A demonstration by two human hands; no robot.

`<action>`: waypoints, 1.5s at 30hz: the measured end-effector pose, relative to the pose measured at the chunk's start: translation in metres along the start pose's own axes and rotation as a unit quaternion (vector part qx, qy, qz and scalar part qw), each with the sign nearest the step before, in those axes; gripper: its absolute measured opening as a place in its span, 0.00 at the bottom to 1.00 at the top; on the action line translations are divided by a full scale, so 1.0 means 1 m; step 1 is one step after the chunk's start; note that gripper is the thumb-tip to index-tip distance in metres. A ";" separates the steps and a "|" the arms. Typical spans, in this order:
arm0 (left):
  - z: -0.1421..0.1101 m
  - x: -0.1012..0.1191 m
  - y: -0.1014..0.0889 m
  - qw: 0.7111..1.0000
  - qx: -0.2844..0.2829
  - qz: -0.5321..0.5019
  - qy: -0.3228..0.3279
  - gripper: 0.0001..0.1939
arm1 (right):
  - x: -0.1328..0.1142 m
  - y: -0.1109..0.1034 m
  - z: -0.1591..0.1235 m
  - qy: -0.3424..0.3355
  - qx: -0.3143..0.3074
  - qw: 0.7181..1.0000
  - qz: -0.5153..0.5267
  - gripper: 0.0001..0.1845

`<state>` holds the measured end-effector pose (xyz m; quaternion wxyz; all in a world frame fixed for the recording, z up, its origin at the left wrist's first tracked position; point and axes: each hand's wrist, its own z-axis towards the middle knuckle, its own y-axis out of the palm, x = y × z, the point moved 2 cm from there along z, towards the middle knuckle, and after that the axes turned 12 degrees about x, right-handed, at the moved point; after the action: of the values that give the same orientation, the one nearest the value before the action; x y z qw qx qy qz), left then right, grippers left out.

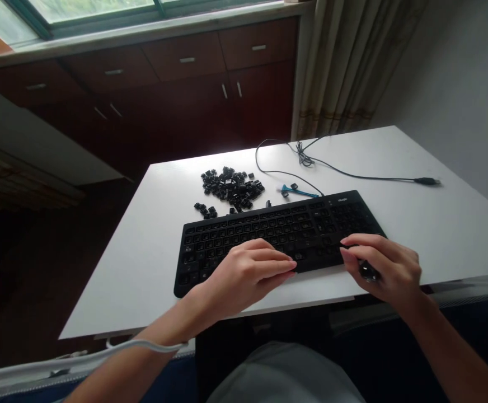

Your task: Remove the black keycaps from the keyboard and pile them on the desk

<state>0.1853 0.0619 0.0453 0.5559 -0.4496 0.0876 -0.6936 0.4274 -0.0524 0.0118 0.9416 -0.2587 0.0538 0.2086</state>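
head view: keyboard (248, 230) crossed by the left hand (244, 271), its right end reached by the right hand (389, 268).
the keyboard's long axis is laid left to right, its right end angled farther off; it is overlapped more by the left hand, judged the nearer. the left fingers are bunched at its near edge; a pinch cannot be told. the right thumb and forefinger are curled close; a dark shiny thing (369, 271) is seen by the palm, its hold unclear. loose keycaps (233, 189) are strewn beyond.
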 end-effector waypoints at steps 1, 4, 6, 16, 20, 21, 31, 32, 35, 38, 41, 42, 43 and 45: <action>0.010 -0.002 0.008 1.000 -0.005 -0.001 0.018 0.09 | 0.003 -0.004 -0.004 -0.002 0.002 1.000 -0.016 0.09; 0.031 -0.011 0.029 0.998 -0.025 0.005 0.060 0.08 | 0.003 -0.012 -0.009 0.001 0.003 0.999 -0.042 0.08; 0.038 -0.016 0.040 0.996 -0.030 0.016 0.082 0.07 | 0.000 -0.013 -0.010 0.000 -0.012 0.999 -0.041 0.08; 0.030 -0.023 0.047 0.991 -0.013 0.036 0.130 0.08 | -0.005 -0.001 -0.018 -0.011 -0.116 0.993 0.024 0.17; 0.024 -0.023 0.045 0.990 -0.027 0.035 0.132 0.13 | -0.009 0.003 -0.014 0.002 -0.119 0.992 0.036 0.16; 0.023 -0.023 0.045 0.990 -0.023 0.032 0.134 0.13 | -0.011 0.004 -0.013 0.007 -0.118 0.992 0.036 0.16; 0.022 -0.027 0.050 0.994 0.012 0.011 0.112 0.08 | -0.015 0.012 -0.014 0.033 -0.135 0.989 0.045 0.23; 0.022 -0.027 0.050 0.994 0.006 0.018 0.110 0.09 | -0.013 0.012 -0.014 0.039 -0.144 0.987 0.052 0.23; 0.022 -0.027 0.050 0.994 -0.027 0.027 0.106 0.09 | -0.010 0.013 -0.014 0.059 -0.163 0.982 0.071 0.22; 0.024 -0.025 0.047 0.992 -0.060 0.021 0.107 0.11 | -0.008 0.012 -0.013 0.071 -0.156 0.982 0.076 0.20; 0.021 -0.024 0.039 0.989 -0.088 0.045 0.110 0.13 | -0.004 0.008 -0.011 0.087 -0.140 0.983 0.077 0.18; 0.018 -0.023 0.036 0.987 -0.094 0.064 0.116 0.14 | -0.002 0.006 -0.010 0.097 -0.135 0.983 0.078 0.17; 0.014 -0.023 0.034 0.984 -0.096 0.087 0.124 0.14 | 0.000 0.004 -0.008 0.108 -0.130 0.982 0.080 0.17; 0.006 -0.021 0.031 0.976 -0.093 0.134 0.145 0.14 | 0.003 0.001 -0.006 0.125 -0.123 0.981 0.086 0.15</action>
<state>0.2106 0.0707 0.0179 0.5807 -0.3779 0.2909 -0.6598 0.4295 -0.0531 0.0056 0.8669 -0.3910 0.1676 0.2598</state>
